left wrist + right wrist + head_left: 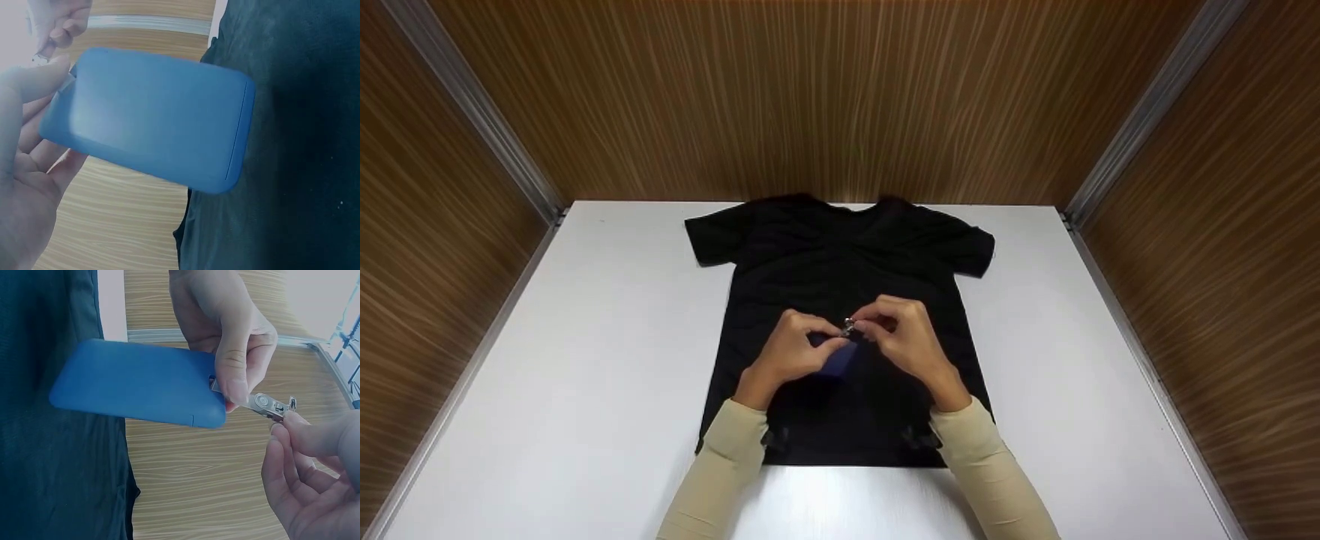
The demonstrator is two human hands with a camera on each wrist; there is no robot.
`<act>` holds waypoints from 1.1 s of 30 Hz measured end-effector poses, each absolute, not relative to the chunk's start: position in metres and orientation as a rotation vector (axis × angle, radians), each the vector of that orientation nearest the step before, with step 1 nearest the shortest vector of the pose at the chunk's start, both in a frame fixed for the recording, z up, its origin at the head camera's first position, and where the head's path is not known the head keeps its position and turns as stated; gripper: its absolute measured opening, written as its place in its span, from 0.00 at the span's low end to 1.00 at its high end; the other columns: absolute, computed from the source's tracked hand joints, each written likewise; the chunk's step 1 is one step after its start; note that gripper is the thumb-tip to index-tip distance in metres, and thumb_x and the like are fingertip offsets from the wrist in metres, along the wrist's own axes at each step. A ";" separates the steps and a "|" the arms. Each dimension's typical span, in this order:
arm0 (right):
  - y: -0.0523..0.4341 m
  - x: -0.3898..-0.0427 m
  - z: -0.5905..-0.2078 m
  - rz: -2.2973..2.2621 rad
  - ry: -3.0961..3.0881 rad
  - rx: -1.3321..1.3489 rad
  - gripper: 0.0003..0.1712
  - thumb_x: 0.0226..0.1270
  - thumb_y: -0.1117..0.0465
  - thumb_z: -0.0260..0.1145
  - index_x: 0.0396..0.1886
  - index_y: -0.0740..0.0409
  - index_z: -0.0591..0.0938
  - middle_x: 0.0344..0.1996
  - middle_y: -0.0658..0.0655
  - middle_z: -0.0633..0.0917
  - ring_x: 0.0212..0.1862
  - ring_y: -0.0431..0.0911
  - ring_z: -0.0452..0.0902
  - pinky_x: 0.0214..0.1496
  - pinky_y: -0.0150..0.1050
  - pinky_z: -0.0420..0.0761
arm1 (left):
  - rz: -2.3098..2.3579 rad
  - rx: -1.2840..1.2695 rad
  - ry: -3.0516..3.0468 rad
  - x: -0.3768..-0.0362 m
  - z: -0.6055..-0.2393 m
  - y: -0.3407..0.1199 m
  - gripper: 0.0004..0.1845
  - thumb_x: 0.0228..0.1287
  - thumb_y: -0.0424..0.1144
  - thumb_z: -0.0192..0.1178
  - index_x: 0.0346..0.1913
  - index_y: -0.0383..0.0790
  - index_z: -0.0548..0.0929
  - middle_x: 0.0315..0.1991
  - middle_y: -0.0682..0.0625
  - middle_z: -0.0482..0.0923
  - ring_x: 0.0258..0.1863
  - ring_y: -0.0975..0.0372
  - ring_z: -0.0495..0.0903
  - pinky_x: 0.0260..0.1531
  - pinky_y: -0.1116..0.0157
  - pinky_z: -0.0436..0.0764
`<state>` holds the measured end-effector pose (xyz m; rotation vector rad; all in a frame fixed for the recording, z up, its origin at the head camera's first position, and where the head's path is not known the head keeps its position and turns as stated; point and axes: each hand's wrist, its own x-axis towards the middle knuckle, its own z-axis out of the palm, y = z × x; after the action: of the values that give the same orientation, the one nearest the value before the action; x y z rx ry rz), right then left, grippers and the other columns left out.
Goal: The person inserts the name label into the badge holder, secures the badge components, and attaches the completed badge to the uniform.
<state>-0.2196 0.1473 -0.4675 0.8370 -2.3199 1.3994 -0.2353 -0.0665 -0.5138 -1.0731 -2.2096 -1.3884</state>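
The blue badge holder (135, 389) hangs above the black T-shirt (840, 300), which lies flat on the white table (585, 360). Its long axis runs from the metal clip (269, 405) back toward the left wrist. The left hand (789, 352) pinches the holder's clip end. The right hand (906, 337) is at the clip's far tip, fingertips (292, 430) closed on it.

Bare white tabletop (607, 360) left and right of the black T-shirt (840, 262), wood-grain walls (825, 97) on three sides.
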 end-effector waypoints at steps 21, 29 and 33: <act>0.147 -0.218 -0.465 1.364 -2.368 0.857 0.04 0.64 0.71 0.73 0.32 0.60 0.91 0.26 0.56 0.87 0.24 0.42 0.80 0.27 0.30 0.79 | -1.347 -1.062 -2.156 -0.233 -0.513 -0.065 0.04 0.52 0.25 0.72 0.28 0.35 0.93 0.30 0.43 0.91 0.35 0.55 0.92 0.39 0.60 0.89; 0.147 -0.219 -0.466 1.350 -2.375 0.868 0.05 0.63 0.72 0.73 0.32 0.61 0.91 0.24 0.56 0.86 0.24 0.41 0.78 0.26 0.30 0.78 | -1.425 -1.064 -2.174 -0.233 -0.515 -0.065 0.04 0.53 0.24 0.72 0.28 0.34 0.93 0.28 0.44 0.91 0.32 0.56 0.91 0.35 0.61 0.89; 0.147 -0.219 -0.467 1.339 -2.378 0.865 0.05 0.63 0.73 0.73 0.32 0.61 0.91 0.24 0.56 0.85 0.24 0.40 0.78 0.26 0.30 0.78 | -1.456 -1.081 -2.181 -0.233 -0.515 -0.066 0.04 0.55 0.24 0.72 0.29 0.35 0.93 0.28 0.44 0.91 0.31 0.56 0.91 0.35 0.60 0.89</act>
<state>-0.2188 0.1473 -0.4670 0.8653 -2.3777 1.3388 -0.2329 -0.0658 -0.5147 -1.0807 -2.1808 -1.4562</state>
